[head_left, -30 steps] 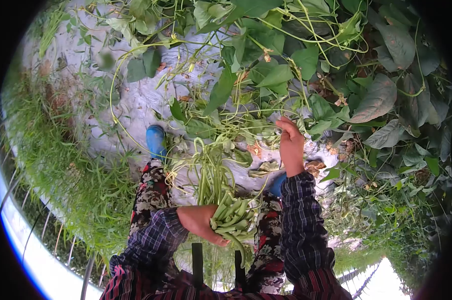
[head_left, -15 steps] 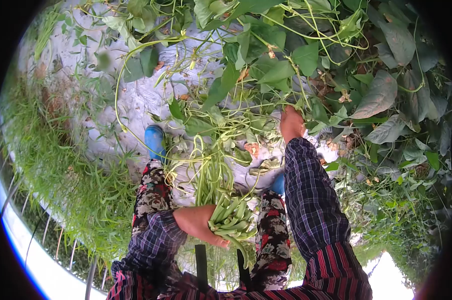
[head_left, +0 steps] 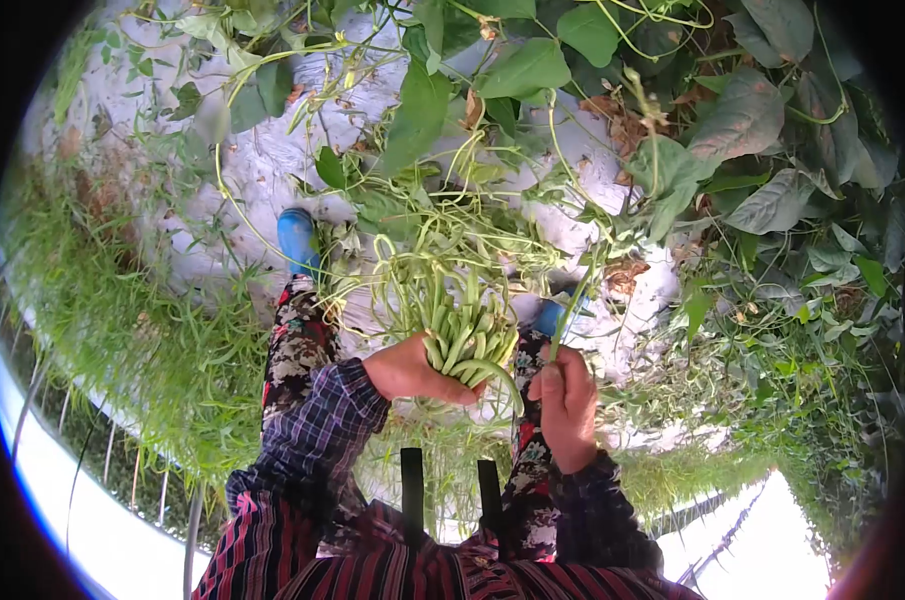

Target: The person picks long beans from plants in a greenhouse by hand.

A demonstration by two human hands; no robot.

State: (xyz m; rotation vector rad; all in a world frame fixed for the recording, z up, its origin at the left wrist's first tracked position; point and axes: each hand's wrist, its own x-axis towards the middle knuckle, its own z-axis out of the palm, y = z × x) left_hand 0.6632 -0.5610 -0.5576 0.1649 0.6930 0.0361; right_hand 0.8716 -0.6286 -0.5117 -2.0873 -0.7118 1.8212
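Observation:
A thick bundle of long green bean pods (head_left: 462, 335) is gripped in my left hand (head_left: 417, 370), the pod ends fanned towards me and the lengths trailing forward. Just right of the bundle, my right hand (head_left: 569, 400) is closed with thumb and fingers pinched on a thin green pod (head_left: 567, 315), which points up and away from me. The two hands are apart. One pod of the bundle curves down towards my right hand.
Blue shoes (head_left: 297, 240) stand on pale ground sheeting (head_left: 262, 180). Broad leaves (head_left: 737, 120) and vines fill the upper right, with dry brown leaves (head_left: 627, 275) below. Tall grass (head_left: 162, 350) lines the left, and a curved vine (head_left: 222, 170) crosses the sheeting.
My right hand has come back from the foliage towards my body, now with a thin pod in its fingers. My left hand and the bundle have risen slightly. The view has shifted a little.

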